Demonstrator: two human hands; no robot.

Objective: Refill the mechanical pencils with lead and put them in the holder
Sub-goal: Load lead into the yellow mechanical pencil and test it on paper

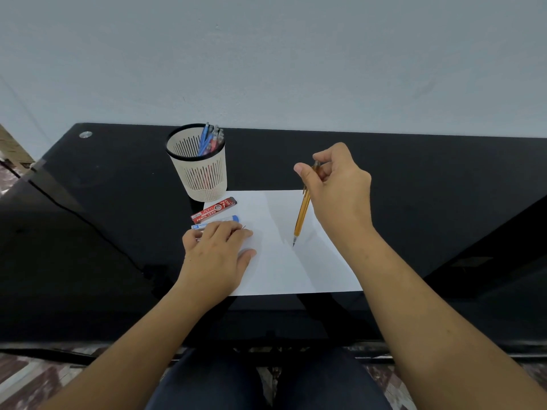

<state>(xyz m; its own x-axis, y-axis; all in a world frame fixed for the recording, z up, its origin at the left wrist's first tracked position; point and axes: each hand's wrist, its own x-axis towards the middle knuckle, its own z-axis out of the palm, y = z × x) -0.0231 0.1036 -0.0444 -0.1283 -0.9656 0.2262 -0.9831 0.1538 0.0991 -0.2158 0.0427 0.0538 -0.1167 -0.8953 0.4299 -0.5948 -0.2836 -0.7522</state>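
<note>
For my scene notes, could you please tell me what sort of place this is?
Probably a home or office desk: a glossy black table against a plain wall, with a pencil holder and white paper.

**Soft cool light, glossy desk, bowed edges**

The light is even, cool and rather dim, with no hard glare. The wall (pixel 266 54) is pale near the desk and turns greyer toward the top corners. The white paper (pixel 266 273) is the brightest patch. A soft grey shadow of the right hand (pixel 340 184) and the pencil (pixel 302 214) spreads across it. The glossy black desk (pixel 118 232) dimly mirrors the forearms and carries a pale sheen at its left. Wide-angle distortion bends the desk's edges. The floor (pixel 29 377) in the bottom corners looks smeared.
</note>
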